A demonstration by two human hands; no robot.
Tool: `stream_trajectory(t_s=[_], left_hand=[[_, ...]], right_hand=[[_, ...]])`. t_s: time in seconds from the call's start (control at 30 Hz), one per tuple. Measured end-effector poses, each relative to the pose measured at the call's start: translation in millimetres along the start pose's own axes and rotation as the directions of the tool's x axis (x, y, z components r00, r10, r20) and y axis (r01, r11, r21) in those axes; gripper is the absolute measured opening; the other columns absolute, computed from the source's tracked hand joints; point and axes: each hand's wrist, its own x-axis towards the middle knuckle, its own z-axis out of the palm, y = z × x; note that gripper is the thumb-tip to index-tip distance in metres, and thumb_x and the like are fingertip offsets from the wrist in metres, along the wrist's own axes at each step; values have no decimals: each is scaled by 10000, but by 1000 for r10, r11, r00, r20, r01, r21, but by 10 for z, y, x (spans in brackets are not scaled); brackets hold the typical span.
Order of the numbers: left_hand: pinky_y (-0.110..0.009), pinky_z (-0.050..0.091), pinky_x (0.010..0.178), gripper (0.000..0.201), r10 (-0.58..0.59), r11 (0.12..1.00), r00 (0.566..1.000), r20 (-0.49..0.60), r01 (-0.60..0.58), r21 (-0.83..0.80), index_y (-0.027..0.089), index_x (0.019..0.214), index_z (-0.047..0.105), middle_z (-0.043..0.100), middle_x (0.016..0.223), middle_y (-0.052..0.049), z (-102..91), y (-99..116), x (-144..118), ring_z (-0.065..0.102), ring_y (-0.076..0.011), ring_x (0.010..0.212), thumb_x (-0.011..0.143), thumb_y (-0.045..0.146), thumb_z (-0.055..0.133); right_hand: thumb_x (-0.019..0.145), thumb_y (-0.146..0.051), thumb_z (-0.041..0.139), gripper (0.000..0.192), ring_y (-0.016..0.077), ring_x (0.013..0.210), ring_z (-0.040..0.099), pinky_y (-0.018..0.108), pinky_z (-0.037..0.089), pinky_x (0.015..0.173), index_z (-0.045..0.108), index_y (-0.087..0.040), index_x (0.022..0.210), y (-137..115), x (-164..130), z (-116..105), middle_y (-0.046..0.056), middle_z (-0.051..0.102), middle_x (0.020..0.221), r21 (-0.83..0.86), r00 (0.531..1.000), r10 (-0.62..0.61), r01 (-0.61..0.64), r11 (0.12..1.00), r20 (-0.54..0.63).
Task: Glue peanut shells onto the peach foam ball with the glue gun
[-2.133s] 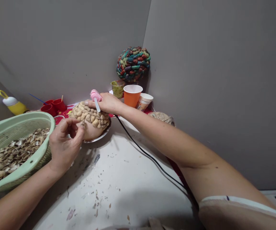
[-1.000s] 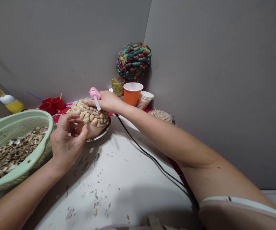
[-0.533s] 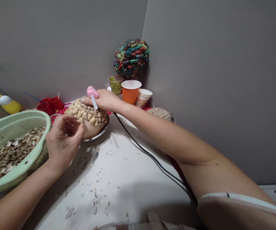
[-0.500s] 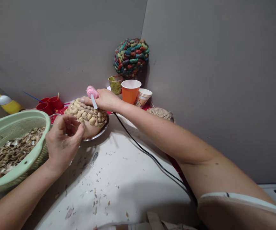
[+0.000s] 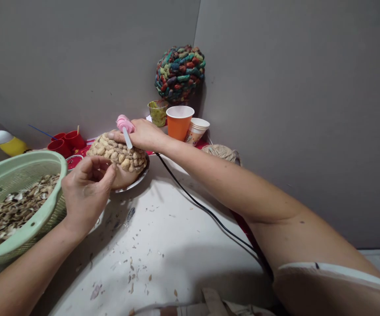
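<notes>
Head view: your right hand (image 5: 145,134) grips a pink glue gun (image 5: 124,127) atop the tan, lumpy peanut-shell dome (image 5: 117,153); left hand (image 5: 86,191) fingers pinched together, contents hidden.

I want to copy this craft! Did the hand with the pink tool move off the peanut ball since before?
No. The right hand still rests on top of the peanut ball, holding the pink tool; only the camera shifted.

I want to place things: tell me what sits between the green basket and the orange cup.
In the head view, the left hand and the peanut-covered dome lie between green basket and orange cup.
</notes>
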Motion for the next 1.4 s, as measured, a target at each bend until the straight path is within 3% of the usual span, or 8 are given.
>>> stream_trajectory(t_s=[0.53, 0.8, 0.9, 1.0, 1.07, 1.13, 1.2, 1.4], left_hand=[[-277, 464, 552, 66, 303, 930, 951, 58, -308, 202, 245, 941, 722, 666, 705, 29, -87, -52, 6, 553, -123, 541, 880, 239, 697], [-237, 441, 495, 330, 389, 907, 918, 76, -396, 142, 239, 1193, 677, 638, 710, 42, -242, -112, -141, 503, -100, 495, 870, 179, 707], [-271, 490, 523, 398, 593, 771, 799, 105, -600, 214, 210, 1208, 663, 677, 763, -12, -348, -183, -206, 576, -143, 552, 822, 141, 734], [-320, 559, 589, 357, 826, 479, 529, 195, -841, 250, 187, 1117, 703, 717, 806, -62, -419, -274, -302, 658, -190, 622, 771, 144, 783], [-347, 617, 716, 250, 886, 378, 419, 199, -901, 214, 247, 1013, 722, 722, 800, -27, -422, -302, -404, 695, -192, 675, 790, 148, 778], [-423, 623, 947, 245, 890, 399, 426, 161, -901, 171, 314, 954, 699, 751, 963, 3, -393, -276, -526, 744, -211, 888, 794, 144, 773], [-495, 570, 1077, 278, 934, 331, 331, 132, -943, 19, 339, 1006, 679, 680, 1318, 21, -352, -208, -633, 698, -264, 1190, 769, 277, 812], [-560, 411, 1213, 573, 930, 308, 273, 247, -945, -112, 369, 1309, 571, 87, 1782, -13, -258, -132, -569, 429, -347, 1516, 789, 363, 810]], right_hand=[[937, -774, 519, 692, 225, 840, 654, 267, 371, 689, 730, -118, 1000, 8, -11, 15, 125, 711, 925, -7, 1000, -7, 7, 1000, -15], [903, -833, 496, 749, 217, 833, 641, 265, 348, 666, 739, -131, 997, 6, -14, 9, 122, 717, 938, -10, 1000, -3, 3, 1000, 2], [896, -853, 471, 773, 221, 830, 641, 269, 338, 651, 737, -132, 980, 13, -13, 23, 121, 716, 918, -9, 1000, -6, 6, 1000, -4], [894, -860, 460, 769, 226, 830, 640, 268, 335, 646, 728, -142, 954, 12, -15, 32, 120, 720, 911, -26, 1000, -10, 10, 1000, -6], [895, -853, 468, 747, 226, 823, 638, 266, 338, 644, 722, -152, 940, 10, -11, 39, 119, 725, 916, -39, 1000, -13, 13, 999, -3], [896, -844, 483, 720, 221, 809, 636, 262, 341, 643, 717, -164, 929, 10, -1, 50, 112, 730, 924, -43, 1000, -13, 13, 999, -4], [899, -832, 497, 692, 214, 805, 636, 257, 342, 643, 714, -175, 912, 11, 14, 66, 99, 731, 925, -42, 1000, -19, 19, 999, -7], [905, -784, 556, 622, 214, 836, 640, 259, 328, 634, 711, -182, 925, 35, 49, 116, 85, 736, 973, -34, 1000, -10, 10, 999, -21]])
